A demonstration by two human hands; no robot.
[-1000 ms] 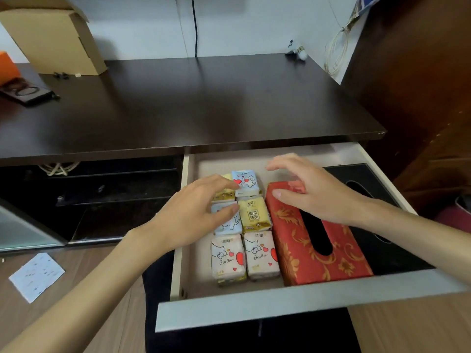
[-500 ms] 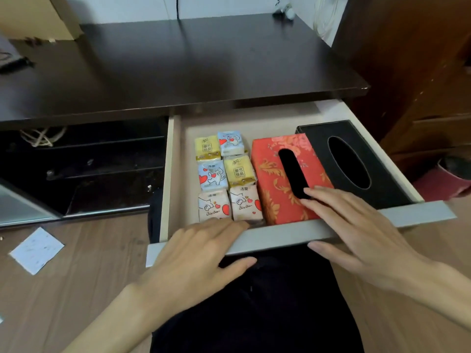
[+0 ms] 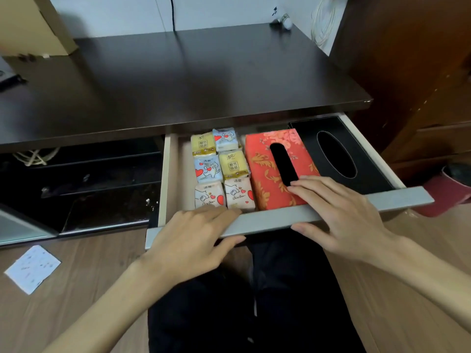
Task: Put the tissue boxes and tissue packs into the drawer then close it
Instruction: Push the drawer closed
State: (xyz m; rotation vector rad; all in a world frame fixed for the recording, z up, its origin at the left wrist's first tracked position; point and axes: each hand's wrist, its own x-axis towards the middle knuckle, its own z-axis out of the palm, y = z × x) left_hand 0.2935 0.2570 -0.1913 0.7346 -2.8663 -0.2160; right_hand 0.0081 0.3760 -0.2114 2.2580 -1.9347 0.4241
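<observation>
Fingers of my left hand (image 3: 196,233) lie flat over the grey front (image 3: 267,220) of the drawer (image 3: 168,174), thumb hooked under its lower edge, so the hand is spread and holds nothing but the panel; it hides the near ends of the two closest packs (image 3: 221,169) and part of the front's left stretch. My right hand (image 3: 339,212) sits the same way further along, fingers splayed over the front with their tips on the near end of the red box (image 3: 272,169), thumb below the panel, gripping only that; it covers the box's near right corner. Six packs lie in two columns of three, touching one another, left of the red box, and the black box (image 3: 341,151) lies beside it against the right wall. Both boxes' far ends and the far packs run close under the desk (image 3: 178,80) edge, and whatever lies behind them is in shadow. Print on the packs is too small to read surely. A cardboard box (image 3: 38,24) is cut off at the upper left. Compared with half a second ago, both hands are in the same places on the front, and less of the drawer's back shows past the desk edge, so it sits further in.
</observation>
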